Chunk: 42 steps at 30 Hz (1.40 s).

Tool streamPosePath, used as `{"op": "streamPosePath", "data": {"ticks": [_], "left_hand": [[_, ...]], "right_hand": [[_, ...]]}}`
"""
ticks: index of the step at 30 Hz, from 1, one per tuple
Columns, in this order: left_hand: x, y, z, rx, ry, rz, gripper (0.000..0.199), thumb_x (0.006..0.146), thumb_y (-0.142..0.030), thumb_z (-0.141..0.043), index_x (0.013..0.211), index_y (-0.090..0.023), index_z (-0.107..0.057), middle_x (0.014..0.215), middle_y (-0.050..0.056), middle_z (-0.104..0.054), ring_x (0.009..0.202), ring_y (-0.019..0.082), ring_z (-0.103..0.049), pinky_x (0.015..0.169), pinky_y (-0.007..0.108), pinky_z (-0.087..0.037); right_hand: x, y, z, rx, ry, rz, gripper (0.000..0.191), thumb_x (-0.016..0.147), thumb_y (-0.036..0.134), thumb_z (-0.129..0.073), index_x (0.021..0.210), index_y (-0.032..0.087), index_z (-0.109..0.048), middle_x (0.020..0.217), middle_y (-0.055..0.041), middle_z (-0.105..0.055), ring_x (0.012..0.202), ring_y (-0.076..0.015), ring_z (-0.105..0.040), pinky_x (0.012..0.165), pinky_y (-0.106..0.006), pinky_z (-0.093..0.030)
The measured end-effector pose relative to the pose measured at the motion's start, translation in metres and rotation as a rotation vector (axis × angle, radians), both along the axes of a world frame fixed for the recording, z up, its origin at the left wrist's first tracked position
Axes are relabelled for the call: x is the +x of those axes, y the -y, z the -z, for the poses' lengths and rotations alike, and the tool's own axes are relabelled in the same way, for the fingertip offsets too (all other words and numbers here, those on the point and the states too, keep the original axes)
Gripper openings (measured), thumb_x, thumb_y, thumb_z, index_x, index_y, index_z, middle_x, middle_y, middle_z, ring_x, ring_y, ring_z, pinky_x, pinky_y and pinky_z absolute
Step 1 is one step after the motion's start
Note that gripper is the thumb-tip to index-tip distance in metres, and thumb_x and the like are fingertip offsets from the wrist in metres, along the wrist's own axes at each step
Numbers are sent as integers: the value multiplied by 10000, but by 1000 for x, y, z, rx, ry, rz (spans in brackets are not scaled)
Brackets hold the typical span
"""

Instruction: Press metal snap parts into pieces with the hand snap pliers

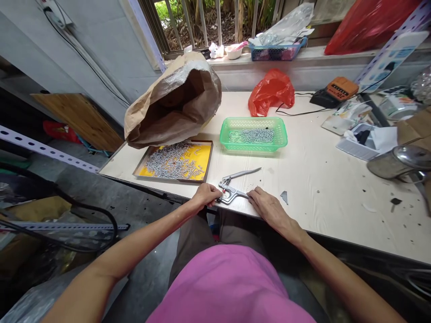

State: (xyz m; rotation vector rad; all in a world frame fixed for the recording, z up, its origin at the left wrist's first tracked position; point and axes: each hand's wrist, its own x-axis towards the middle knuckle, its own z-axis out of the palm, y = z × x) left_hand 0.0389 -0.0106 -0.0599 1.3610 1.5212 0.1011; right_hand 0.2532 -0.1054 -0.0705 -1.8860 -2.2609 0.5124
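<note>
A silver pair of snap-fastener pliers (232, 193) lies at the table's front edge, its handles spread apart and a spring between them. A small red part shows at its jaws. My left hand (206, 196) is at the jaw end, fingers pinched together. A small dark piece shows by its fingertips, but what they hold is too small to make out. My right hand (269, 207) grips the end of the lower handle, with the upper handle standing free above it. Small metal parts fill much of a yellow-bottomed tray (204, 154), and more lie in a green plastic basket (283, 137).
A large brown paper sack (175, 103) leans open over the tray's back. Behind the basket lies a red plastic bag (271, 92). A battery charger (333, 93), a white box (360, 146) and a metal pot (400, 161) stand right. A grey scrap (284, 197) lies beyond my right hand.
</note>
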Motion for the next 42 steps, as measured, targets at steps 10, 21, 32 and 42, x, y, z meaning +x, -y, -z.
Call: {"op": "streamPosePath", "data": {"ticks": [10,21,32,42], "left_hand": [[-5,-5,-3,-177,49,55,151,778,-246,-621,671,-142,-598,386,-38,-527,341,77,-468,405,168,-331],[-4,-2,-2,-167,-1,53,166,828,-258,-588,704,-147,-589,413,-40,-514,379,87,-483,447,190,-366],[44,11,-9,967,-288,851,552,785,-346,-715,1243,-136,-492,1259,129,-540,1133,278,-477,916,384,-441],[65,-20,5,869,-158,923,202,893,-323,-587,953,-135,-632,939,78,-585,946,223,-497,812,341,-434]], "right_hand": [[23,-21,-1,114,63,-66,653,810,566,-610,1328,184,-496,1407,-184,-425,1256,-346,-421,962,-451,-408],[30,-64,-13,30,239,-211,904,630,665,-708,1297,97,-486,1227,-206,-523,1108,-360,-472,972,-565,-323],[23,-54,-13,35,224,-153,564,741,514,-722,1177,181,-590,1116,-142,-570,1021,-309,-516,823,-411,-391],[29,-61,-2,27,129,-127,192,879,338,-613,941,167,-672,927,-98,-620,912,-228,-570,759,-299,-408]]}}
